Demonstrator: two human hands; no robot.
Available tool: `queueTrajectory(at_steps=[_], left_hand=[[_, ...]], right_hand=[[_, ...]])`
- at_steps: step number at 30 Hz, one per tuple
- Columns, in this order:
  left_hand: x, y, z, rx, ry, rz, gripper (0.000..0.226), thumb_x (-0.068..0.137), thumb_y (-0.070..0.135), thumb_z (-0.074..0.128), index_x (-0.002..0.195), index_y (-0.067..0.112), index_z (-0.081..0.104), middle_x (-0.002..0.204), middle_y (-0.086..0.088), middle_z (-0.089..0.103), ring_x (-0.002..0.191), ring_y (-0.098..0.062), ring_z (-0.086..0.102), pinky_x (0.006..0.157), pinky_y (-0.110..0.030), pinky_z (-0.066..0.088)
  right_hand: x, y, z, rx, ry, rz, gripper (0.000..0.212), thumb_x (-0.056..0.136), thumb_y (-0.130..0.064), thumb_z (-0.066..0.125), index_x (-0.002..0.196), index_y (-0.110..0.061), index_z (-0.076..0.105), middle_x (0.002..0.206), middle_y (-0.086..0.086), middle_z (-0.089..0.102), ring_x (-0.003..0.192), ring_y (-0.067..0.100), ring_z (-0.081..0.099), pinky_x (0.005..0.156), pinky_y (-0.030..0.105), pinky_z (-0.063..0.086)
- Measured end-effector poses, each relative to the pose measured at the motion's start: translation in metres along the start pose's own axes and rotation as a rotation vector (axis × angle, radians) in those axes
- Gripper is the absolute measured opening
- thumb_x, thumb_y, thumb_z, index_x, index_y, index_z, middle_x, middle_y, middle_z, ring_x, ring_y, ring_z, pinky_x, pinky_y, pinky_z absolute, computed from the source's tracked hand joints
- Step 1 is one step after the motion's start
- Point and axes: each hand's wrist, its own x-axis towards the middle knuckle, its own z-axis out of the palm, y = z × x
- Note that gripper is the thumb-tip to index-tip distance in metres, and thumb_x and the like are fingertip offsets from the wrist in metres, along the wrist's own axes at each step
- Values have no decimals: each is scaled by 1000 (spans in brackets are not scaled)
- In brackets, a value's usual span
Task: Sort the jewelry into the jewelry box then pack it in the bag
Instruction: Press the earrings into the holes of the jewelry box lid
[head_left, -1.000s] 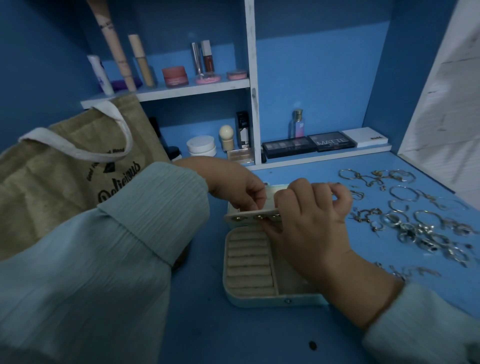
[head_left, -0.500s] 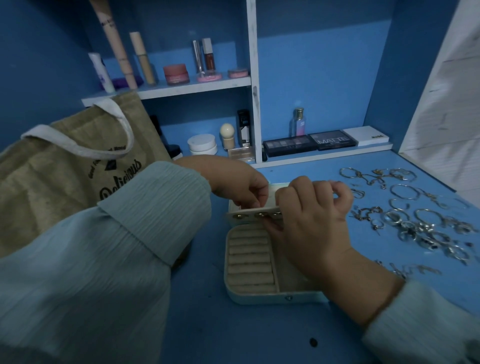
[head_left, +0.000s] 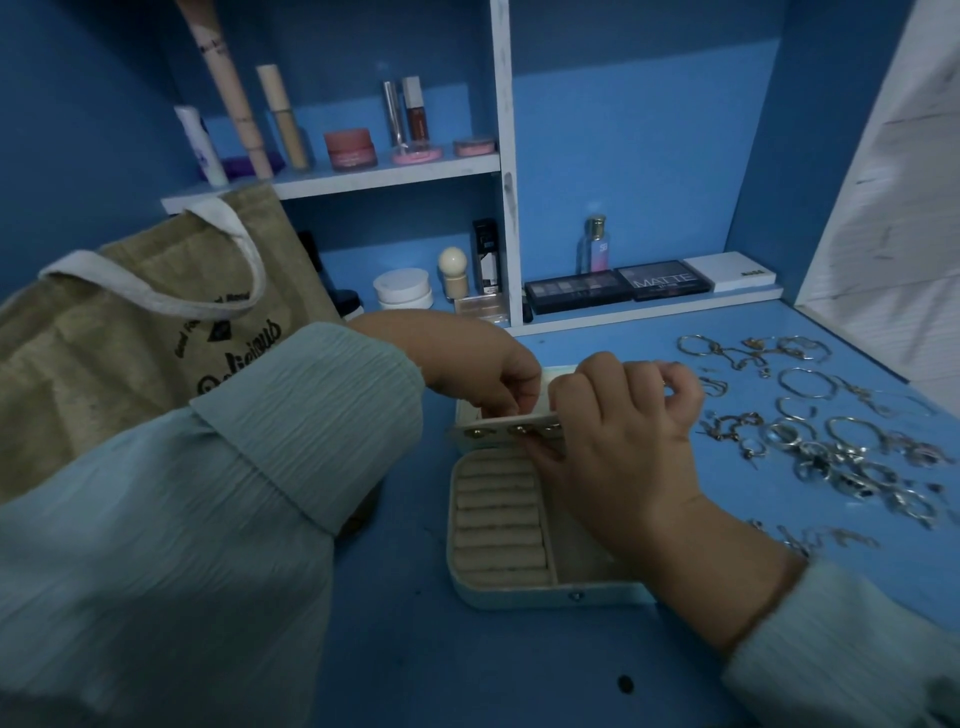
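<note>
A cream jewelry box (head_left: 498, 592) lies open on the blue table, its padded ring rolls on the left. Across its raised lid runs a cream earring panel (head_left: 493, 427) with small gold studs. My left hand (head_left: 485, 371) pinches the panel's top edge from behind. My right hand (head_left: 618, 447) grips the panel's right end, fingers curled, and hides the box's right compartment. Loose jewelry (head_left: 826, 441), rings, hoops and earrings, is spread on the table to the right. A burlap bag (head_left: 124, 353) with white handles stands at the left.
Shelves (head_left: 363, 174) behind hold cosmetics: tubes, jars, a perfume bottle (head_left: 596, 244) and eyeshadow palettes (head_left: 618, 288). A white wall panel (head_left: 893, 218) closes the right side. Bare blue table (head_left: 467, 670) lies in front of the box.
Almost nothing has moved. Both hands stay on the earring panel, with only slight finger shifts.
</note>
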Motion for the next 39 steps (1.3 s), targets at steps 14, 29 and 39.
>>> queueTrajectory(at_steps=[14, 29, 39], left_hand=[[1, 15, -10, 210, -54, 19, 20, 93, 17, 52, 111, 22, 60, 89, 10, 58, 68, 1, 47, 81, -23, 43], [1, 1, -9, -35, -113, -37, 19, 90, 29, 58, 76, 41, 54, 82, 18, 59, 76, 2, 53, 76, -14, 40], [4, -1, -9, -77, -232, -56, 8, 92, 29, 54, 88, 36, 55, 83, 21, 54, 77, 6, 49, 71, -10, 34]], right_hand=[[0, 0, 0, 0, -8, 0, 38, 78, -46, 60, 84, -14, 41, 77, 5, 50, 76, 22, 33, 83, 41, 28], [0, -2, -1, 7, 2, 17, 40, 78, -48, 63, 81, -15, 41, 75, 6, 52, 74, 22, 34, 83, 42, 29], [1, -2, -1, 1, -3, -1, 36, 79, -47, 59, 81, -16, 41, 75, 4, 50, 75, 22, 34, 82, 42, 29]])
